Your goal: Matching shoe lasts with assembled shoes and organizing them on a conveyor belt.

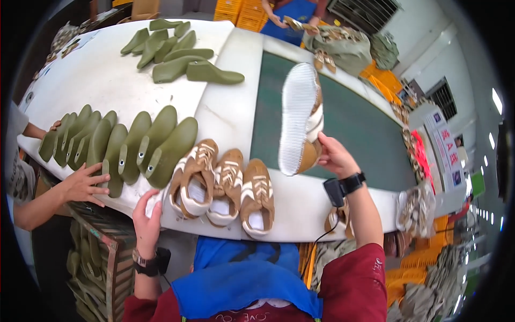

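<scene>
Our right hand (337,156) pinches a shoe (303,121) by its heel above the belt (354,115), apparently so its sole faces us. Our left hand (146,219), thumb and fingers spread, is near lasts (174,147), seemingly ranked for reach.

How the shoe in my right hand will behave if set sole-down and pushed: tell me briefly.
The shoe seems light for its size, since the right hand holds it up by one end. Its ridged white sole would probably grip the tabletop rather than slide. The suede-like brown upper looks soft and may give when squeezed.
</scene>
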### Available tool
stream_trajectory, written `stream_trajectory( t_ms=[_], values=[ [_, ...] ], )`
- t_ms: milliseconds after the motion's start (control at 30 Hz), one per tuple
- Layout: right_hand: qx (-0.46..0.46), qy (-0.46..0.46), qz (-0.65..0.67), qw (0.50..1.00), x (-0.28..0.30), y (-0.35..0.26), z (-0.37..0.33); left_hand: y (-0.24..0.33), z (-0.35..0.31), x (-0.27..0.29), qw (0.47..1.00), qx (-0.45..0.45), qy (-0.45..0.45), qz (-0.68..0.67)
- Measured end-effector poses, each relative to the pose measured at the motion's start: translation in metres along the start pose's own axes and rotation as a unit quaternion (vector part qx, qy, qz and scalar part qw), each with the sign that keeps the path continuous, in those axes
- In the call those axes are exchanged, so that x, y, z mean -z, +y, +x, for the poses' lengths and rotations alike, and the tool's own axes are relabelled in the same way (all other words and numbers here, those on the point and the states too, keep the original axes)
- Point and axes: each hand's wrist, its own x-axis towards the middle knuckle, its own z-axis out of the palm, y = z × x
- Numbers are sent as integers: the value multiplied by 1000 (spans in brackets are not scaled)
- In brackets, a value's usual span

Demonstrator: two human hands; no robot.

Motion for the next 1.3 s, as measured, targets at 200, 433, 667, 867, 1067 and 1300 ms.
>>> stream_trajectory(
  t_ms=[200,433,667,867,1067,1300],
  values=[
    [53,342,-295,890,33,57,-143,15,27,-20,996,-29,-74,-46],
    [97,276,218,931,29,132,-178,60,9,-43,983,-157,-93,-27],
    [29,153,-213,965,-7,193,-172,61,-16,-133,843,-327,-169,392],
    [-55,132,-94,985,-2,209,-172,59,26,-112,956,-243,-92,139],
    [-136,176,171,960,5,237,-185,15,56,-71,966,-10,-223,130],
    [79,429,-329,837,73,135,-223,-13,56,-69,952,109,-284,30]
  ],
)
